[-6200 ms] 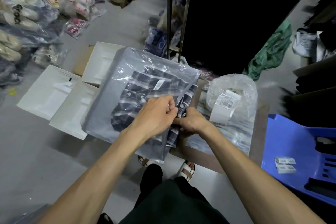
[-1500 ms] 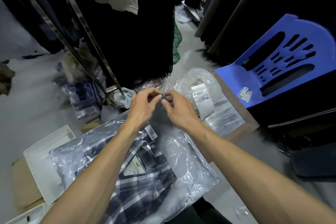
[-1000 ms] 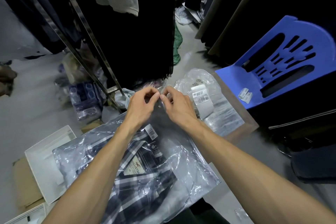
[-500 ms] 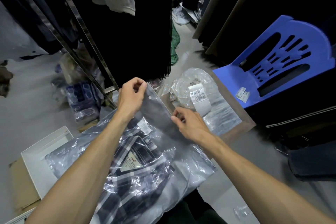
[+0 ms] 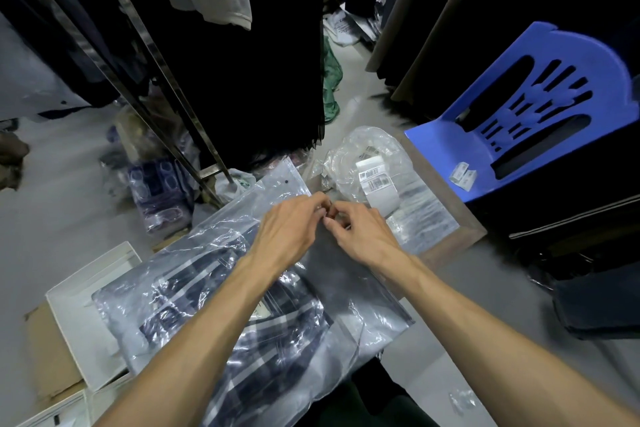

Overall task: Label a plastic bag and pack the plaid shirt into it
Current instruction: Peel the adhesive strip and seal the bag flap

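Head view: the shirt (image 5: pixel 221 333) lies inside the bag (image 5: pixel 349 302), which rests across the person's lap, its open end toward the label roll (image 5: pixel 375 184). Both hands meet at that far edge: the left hand (image 5: pixel 289 230) and right hand (image 5: pixel 362 236) pinch narrowly at the bag's flap (image 5: pixel 284 180), fingertips almost touching. Packing looks done; sealing seems to be the step in hand. Whether a strip is being peeled I cannot tell. Next, the flap likely needs folding down and pressing flat along the mouth.
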